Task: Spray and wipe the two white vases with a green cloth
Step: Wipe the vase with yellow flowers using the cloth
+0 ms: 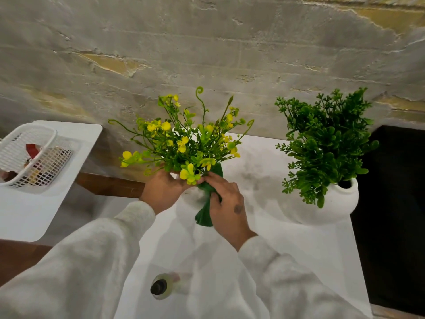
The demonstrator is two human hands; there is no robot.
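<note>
A white tabletop (326, 245) runs up to a rough plaster wall (207, 54), grey with ochre patches. Taking the flower vase (187, 201) at the middle of the tabletop as the marker: left of it, beyond a strip of brown wood (110, 186), lies a second white surface (34, 215). Far to its right the room falls into darkness.

There are two white vases. The flower vase carries yellow blooms (184, 143) on thin green stems. The foliage vase (333, 203) stands to its right, apart from it, filled with dark green leaves (326, 143).

There is one green cloth (204, 215), bunched against the right side of the flower vase's neck and hanging down its flank. One spray bottle (161, 287) with a dark cap stands nearer the person than the flower vase, blurred. One white mesh basket (51, 134) sits far left of the vase on the second surface, its contents unclear.

Both hands meet at the flower vase's neck. The left hand (163, 189) wraps the neck just under the blooms. The right hand (227, 203) clutches the cloth and presses it to the vase. Both arms wear pale sleeves.
</note>
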